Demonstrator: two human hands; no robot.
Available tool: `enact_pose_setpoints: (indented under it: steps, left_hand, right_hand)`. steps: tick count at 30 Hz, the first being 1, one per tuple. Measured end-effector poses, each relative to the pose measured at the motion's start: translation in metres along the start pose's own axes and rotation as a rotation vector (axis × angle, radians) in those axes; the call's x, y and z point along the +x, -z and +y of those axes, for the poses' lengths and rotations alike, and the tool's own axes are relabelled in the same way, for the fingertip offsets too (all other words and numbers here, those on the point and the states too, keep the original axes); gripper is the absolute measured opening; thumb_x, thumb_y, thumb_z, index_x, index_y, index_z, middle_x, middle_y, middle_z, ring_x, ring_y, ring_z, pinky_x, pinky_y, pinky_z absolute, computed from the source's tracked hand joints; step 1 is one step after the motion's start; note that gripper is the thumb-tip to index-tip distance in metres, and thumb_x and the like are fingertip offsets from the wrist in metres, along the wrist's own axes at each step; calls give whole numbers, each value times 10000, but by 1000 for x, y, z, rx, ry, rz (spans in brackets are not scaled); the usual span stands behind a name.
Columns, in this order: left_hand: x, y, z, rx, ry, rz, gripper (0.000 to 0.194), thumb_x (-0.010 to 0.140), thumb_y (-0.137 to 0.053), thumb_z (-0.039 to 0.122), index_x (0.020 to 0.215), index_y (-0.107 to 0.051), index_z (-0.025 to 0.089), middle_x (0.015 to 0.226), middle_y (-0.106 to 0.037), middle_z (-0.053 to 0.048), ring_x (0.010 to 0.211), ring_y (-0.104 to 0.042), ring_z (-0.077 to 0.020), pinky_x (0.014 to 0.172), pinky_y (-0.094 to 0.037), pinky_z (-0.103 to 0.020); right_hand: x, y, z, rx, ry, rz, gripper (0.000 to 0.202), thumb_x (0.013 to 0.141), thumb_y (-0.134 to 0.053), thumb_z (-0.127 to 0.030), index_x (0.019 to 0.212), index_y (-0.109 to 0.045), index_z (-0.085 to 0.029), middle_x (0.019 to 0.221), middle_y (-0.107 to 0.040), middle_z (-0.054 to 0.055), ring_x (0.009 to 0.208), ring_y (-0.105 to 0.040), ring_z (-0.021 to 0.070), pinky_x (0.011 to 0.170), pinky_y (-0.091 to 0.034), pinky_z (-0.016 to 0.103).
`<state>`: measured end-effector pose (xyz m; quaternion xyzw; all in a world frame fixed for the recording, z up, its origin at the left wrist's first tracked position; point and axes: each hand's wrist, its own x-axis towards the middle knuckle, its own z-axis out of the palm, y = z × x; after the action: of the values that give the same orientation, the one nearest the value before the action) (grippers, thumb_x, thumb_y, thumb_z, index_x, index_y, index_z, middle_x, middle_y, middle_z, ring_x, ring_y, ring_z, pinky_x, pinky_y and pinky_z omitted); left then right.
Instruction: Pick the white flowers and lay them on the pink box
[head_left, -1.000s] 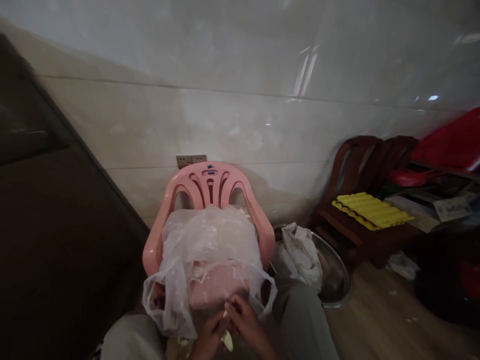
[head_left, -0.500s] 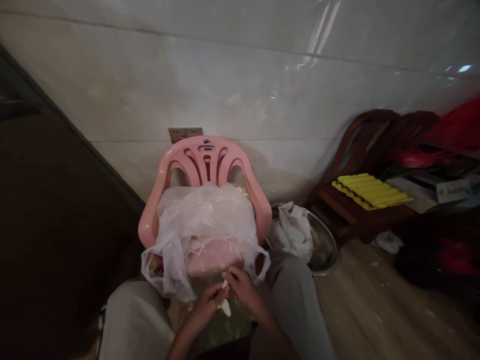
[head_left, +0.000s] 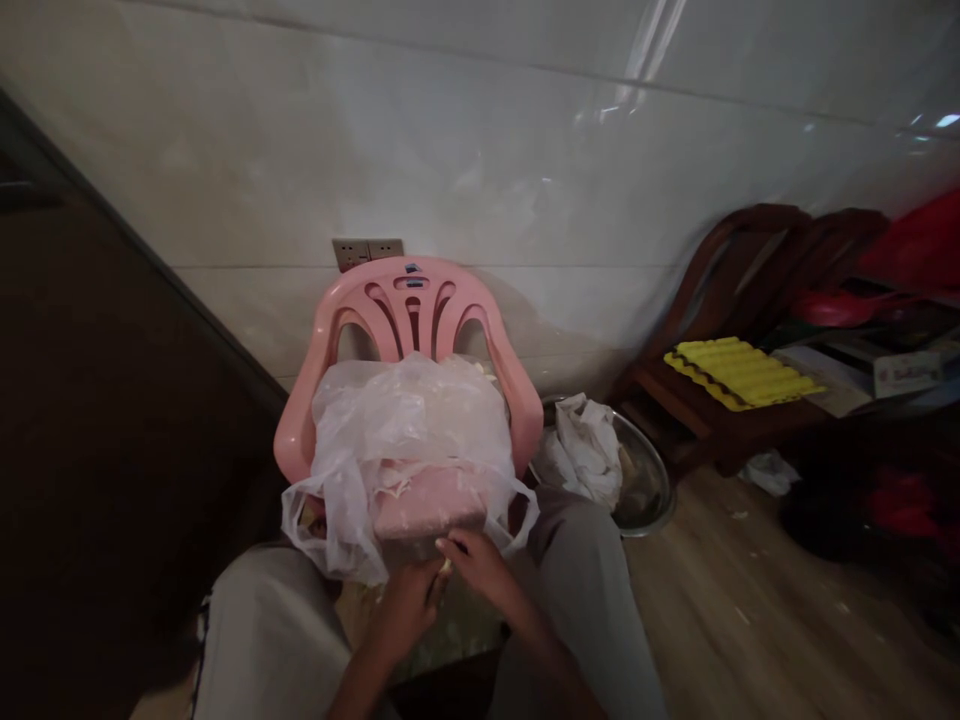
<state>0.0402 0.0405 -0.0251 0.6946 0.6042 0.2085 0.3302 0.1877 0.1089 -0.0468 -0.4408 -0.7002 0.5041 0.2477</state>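
Between my knees, in front of a pink plastic chair (head_left: pixel 525 425), my two hands meet. My left hand (head_left: pixel 411 600) is closed on a small pale piece (head_left: pixel 447 566), most of it hidden by the fingers. Thumb and fingers of my right hand (head_left: pixel 474 562) are pinched at the upper end of the same piece. A translucent white plastic bag (head_left: pixel 412 405) lies spread over the chair seat, its handles hanging at both sides. Pale bits show at the bag's back right.
A metal basin (head_left: pixel 660 490) with a white bag (head_left: pixel 589 450) stands right of the chair. Further right, a wooden chair (head_left: pixel 675 410) bears a yellow corrugated tray (head_left: pixel 742 372). A dark panel (head_left: pixel 97 420) rises at the left. A socket (head_left: pixel 367 250) is on the tiled wall.
My left hand has turned over, so the pale piece that stuck out below it is now mostly hidden. The view has shifted slightly, with the chair a little higher.
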Motion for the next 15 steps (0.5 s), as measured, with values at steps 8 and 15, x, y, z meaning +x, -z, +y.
enact_pose_setpoints:
  steps: [8, 15]
  left_hand:
    - [9, -7, -10, -309, 58, 32, 357, 919, -484, 439, 797, -689, 173, 717, -699, -38, 689, -617, -200, 667, -411, -258]
    - [14, -12, -11, -610, 115, -31, 505, 880, -502, 595, 807, -699, 136, 689, -676, -37, 624, -572, -166, 594, -412, -246]
  right_hand:
    - [-2, -1, -11, 233, -146, -13, 487, 886, -504, -612, 622, -413, -214, 521, -380, -62, 506, -375, 92, 467, -262, 222]
    - [3, -5, -6, 343, -192, -16, 572, 821, -491, -750, 644, -447, -208, 490, -420, -71, 423, -366, 73, 415, -262, 213]
